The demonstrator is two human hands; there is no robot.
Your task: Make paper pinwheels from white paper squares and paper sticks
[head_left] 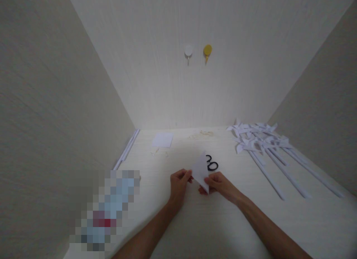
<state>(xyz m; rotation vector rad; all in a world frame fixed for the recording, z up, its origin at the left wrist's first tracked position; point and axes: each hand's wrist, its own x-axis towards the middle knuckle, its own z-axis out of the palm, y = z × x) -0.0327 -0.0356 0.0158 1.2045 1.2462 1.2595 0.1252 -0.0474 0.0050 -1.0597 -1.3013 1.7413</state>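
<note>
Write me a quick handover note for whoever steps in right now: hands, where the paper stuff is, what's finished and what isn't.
Left hand: pinching the left edge of a folded white paper piece, held just above the table.
Right hand: gripping the same piece at its lower corner.
Black scissors: lying on the table right behind the paper, untouched.
Flat white sheet: farther back on the left. White sticks lie along the left wall.
Done: a pile of finished paper pinwheels on sticks at the right.
Left: the piece in hand is only folded, not yet shaped or on a stick.
</note>
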